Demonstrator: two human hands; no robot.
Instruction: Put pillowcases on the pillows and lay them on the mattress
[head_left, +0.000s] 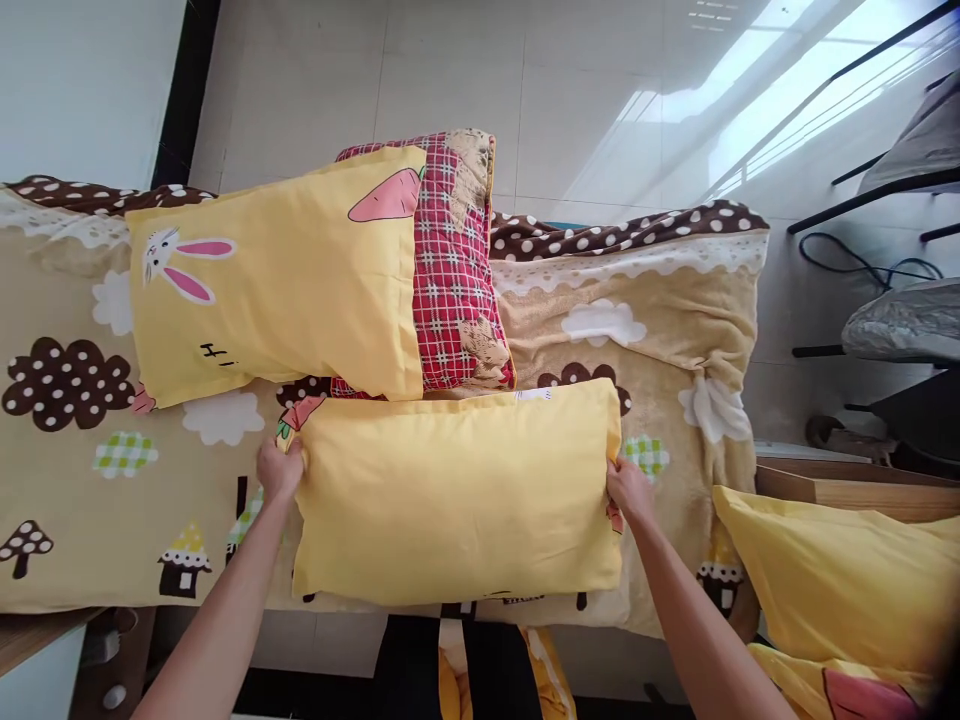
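Note:
A plain-faced yellow pillow [461, 495] lies across the near side of a bed covered by a beige patterned blanket [60, 480]. My left hand [280, 467] grips the pillow's left edge near its upper corner, where an orange carrot print shows. On the right edge, my right hand [628, 490] has its fingers closed around the pillow's side. Just beyond it rests another yellow pillow [300, 290] with a rabbit and a carrot printed on it. That one partly covers a red plaid pillow [454, 270].
At the lower right, more yellow bedding [832, 570] lies beside a wooden box or drawer edge [855, 495]. Black metal racks [862, 185] with grey covered items stand at the far right. Tiled floor [450, 70] stretches behind the bed.

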